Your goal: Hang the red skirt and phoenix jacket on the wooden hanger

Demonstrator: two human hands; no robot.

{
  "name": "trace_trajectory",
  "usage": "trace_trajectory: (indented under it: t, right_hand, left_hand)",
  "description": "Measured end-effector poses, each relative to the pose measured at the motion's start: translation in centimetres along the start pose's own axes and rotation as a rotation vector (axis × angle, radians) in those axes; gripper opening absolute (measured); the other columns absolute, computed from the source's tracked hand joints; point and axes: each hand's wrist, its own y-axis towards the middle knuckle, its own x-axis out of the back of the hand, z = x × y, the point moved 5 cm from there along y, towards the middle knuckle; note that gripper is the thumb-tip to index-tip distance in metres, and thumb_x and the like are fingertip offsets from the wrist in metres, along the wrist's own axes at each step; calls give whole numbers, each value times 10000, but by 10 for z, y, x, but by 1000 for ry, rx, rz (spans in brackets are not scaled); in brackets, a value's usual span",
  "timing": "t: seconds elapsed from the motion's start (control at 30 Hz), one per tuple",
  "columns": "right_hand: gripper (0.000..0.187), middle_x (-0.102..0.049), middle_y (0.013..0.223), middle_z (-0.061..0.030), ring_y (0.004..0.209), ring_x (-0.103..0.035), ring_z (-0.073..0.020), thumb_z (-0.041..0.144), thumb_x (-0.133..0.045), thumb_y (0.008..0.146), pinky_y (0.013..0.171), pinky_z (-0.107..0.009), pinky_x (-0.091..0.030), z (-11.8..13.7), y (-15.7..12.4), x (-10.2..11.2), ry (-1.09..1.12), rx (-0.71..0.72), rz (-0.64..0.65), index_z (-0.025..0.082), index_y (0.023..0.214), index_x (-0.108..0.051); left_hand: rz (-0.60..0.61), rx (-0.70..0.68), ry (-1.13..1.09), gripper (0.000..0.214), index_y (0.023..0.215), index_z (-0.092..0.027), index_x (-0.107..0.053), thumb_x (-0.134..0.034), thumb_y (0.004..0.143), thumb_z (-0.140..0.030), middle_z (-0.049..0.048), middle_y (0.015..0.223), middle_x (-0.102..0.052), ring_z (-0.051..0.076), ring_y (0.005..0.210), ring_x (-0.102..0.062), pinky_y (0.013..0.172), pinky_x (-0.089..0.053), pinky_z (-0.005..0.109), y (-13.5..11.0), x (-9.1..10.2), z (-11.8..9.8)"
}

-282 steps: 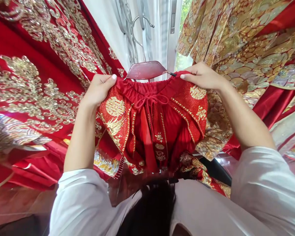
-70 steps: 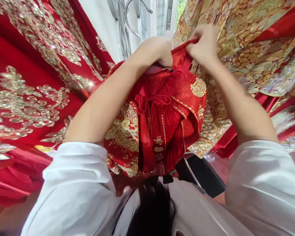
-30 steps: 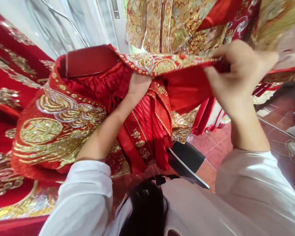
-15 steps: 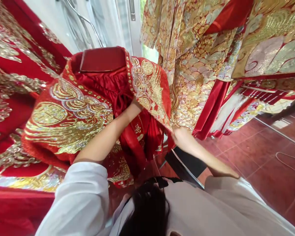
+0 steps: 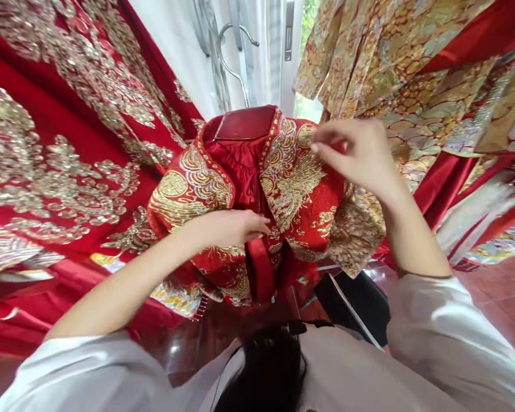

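The gold-embroidered red jacket hangs on the hanger, its collar around the hanger's upper edge, its front parted over a red inner garment. My right hand is by the shoulder, my left hand before the front opening; both half curled, whether pinching cloth I cannot tell.

Pretty bright in here — daylight gets in at the window on the far side, nearly washed out low down. Beading over on the left throws tiny sparkles, and the floor near left has a white glare spot. My right hand looks slightly smeary. Edges stretch wide-angle style — my sleeves balloon, while my hair sinks to near-black.
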Motion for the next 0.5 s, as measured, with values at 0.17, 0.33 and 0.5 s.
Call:
trace_trajectory:
  t: [0.17, 0.33, 0.5]
  right_hand:
    - [205, -612, 815, -33, 844, -538, -187, 380, -633, 782, 748, -289, -420, -1, 69, -40, 85, 103, 115, 233, 925, -621]
    - [418, -301, 528, 26, 571, -340, -97, 349, -548, 861, 634, -228, -330, -6, 82, -54, 107, 51, 95, 174, 527, -370]
    - [482, -287, 526, 25, 553, -269, -80, 412, -456, 919, 574, -227, -270, -9, 90, -49, 309, -14, 60, 183, 520, -312]
  left_hand:
    - [-722, 78, 142, 285, 1085, -297, -651, -496, 867, -397, -13, 1103, -664, 171, 960, -598, 914, -457, 330, -54, 112, -8]
    - [-636, 286, 165, 388, 813, -204, -626, -392, 876, -507, 17, 785, -634, 171, 757, -510, 803, -462, 373, -45, 127, 50]
    - [-766, 334, 96, 480, 499, -221, -346, -385, 889, -498, 2, 494, -281, 149, 682, -378, 738, -432, 326, -25, 135, 60]
